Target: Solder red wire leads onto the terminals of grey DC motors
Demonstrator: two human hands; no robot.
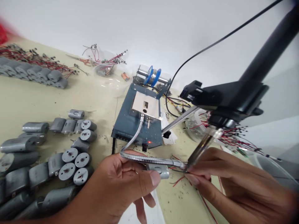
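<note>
My left hand (130, 183) grips a small silver motor (162, 171) between thumb and fingers, its end pointing right. Close to the soldering iron's tip, my right hand (217, 177) pinches thin red and black wires (206, 205). The soldering iron (201, 147) hangs from a black holder (217, 93) and points down between the hands. A flexible metal tube (149, 159) curves over my left fingers and ends beside the iron tip. It comes from a dark blue solder feeder (126, 115) with a lit red light. The exact contact at the tip is too small to tell.
Many grey motors (21, 180) cover the left of the table (86, 88); more stand in rows at the back left beside wired parts (35, 60). A blue solder spool (153, 76) sits behind the feeder. Tubs of wired parts stand at the back (104, 69) and right (195, 126).
</note>
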